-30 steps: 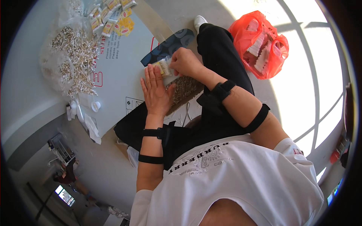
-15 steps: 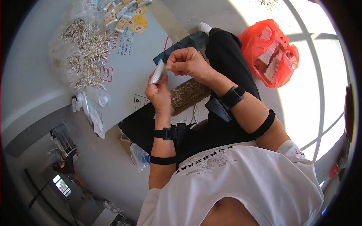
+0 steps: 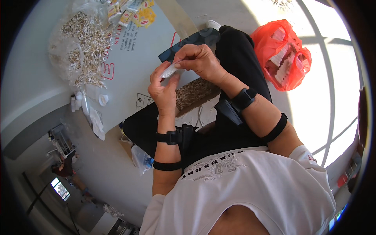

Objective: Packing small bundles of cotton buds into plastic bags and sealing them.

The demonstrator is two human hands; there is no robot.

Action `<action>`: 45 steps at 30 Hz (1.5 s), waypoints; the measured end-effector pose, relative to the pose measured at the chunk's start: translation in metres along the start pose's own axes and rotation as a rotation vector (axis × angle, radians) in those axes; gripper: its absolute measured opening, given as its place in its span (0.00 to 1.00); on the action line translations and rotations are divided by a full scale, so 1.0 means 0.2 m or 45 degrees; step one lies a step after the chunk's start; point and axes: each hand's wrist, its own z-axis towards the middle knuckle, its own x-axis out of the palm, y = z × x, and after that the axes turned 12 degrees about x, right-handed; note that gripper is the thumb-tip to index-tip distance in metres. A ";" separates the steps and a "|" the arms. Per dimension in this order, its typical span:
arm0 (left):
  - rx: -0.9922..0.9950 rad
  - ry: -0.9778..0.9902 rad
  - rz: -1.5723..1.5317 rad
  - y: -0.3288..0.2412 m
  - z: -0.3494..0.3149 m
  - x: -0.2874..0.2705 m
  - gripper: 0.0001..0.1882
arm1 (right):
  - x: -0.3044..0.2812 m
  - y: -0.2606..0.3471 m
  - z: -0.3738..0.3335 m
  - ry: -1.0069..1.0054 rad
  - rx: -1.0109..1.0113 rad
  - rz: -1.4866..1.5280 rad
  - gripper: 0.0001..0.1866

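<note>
A small clear packet of cotton swabs (image 3: pixel 169 72), white tips in a row, is held up between my two hands. My left hand (image 3: pixel 162 88) grips it from below, thumb on one side and fingers on the other. At the packet's right end, the thumb and forefinger of my right hand (image 3: pixel 199 64) pinch its clear edge. Beneath my hands, an open cardboard box (image 3: pixel 196 94) holds many thin brownish sticks, perhaps swabs. Loose cotton swabs (image 3: pixel 84 43) lie heaped in and around clear plastic bags on the grey-blue table at the left.
Filled swab packets (image 3: pixel 127 15) and yellow cards (image 3: pixel 145 17) lie at the table's far end. A white round lid or cap (image 3: pixel 103 100) sits near its edge. On the floor at right stands a red plastic bag (image 3: pixel 280 56) with pink and white packs. A dark translucent sheet (image 3: pixel 184 47) lies behind my hands.
The packet has tipped from nearly upright to a flatter slant. My right hand has come closer to my left and now pinches the packet's end.
</note>
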 end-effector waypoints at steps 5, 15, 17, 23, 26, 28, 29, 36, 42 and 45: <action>-0.286 -0.063 -0.304 -0.07 0.04 0.00 0.11 | -0.01 0.00 -0.03 -0.076 -0.030 -0.043 0.02; -0.541 0.138 -0.340 -0.08 0.10 -0.07 0.05 | 0.05 0.03 -0.05 -0.147 0.015 -0.303 0.07; -0.486 0.100 -0.353 -0.07 0.09 -0.07 0.06 | 0.06 0.04 -0.05 -0.125 0.090 -0.358 0.05; -0.412 0.057 -0.416 -0.04 0.06 -0.09 0.08 | 0.07 0.05 -0.06 -0.079 0.201 -0.197 0.04; -0.411 0.078 -0.457 -0.06 0.06 -0.11 0.09 | 0.07 0.06 -0.08 -0.082 0.204 -0.225 0.05; -0.410 0.092 -0.475 -0.05 0.05 -0.12 0.11 | 0.07 0.05 -0.08 -0.058 0.167 -0.225 0.05; -0.410 0.110 -0.489 -0.05 0.05 -0.13 0.12 | 0.06 0.04 -0.08 -0.037 0.130 -0.219 0.05; -0.143 0.168 -0.352 -0.05 0.01 -0.10 0.15 | 0.04 0.06 -0.08 -0.027 -0.165 -0.577 0.11; -0.064 0.166 -0.143 -0.04 0.02 -0.10 0.13 | 0.02 0.05 -0.07 -0.054 -0.234 -0.604 0.12; 0.012 0.152 -0.048 0.00 0.01 -0.09 0.13 | 0.02 0.05 -0.07 -0.061 -0.295 -0.662 0.11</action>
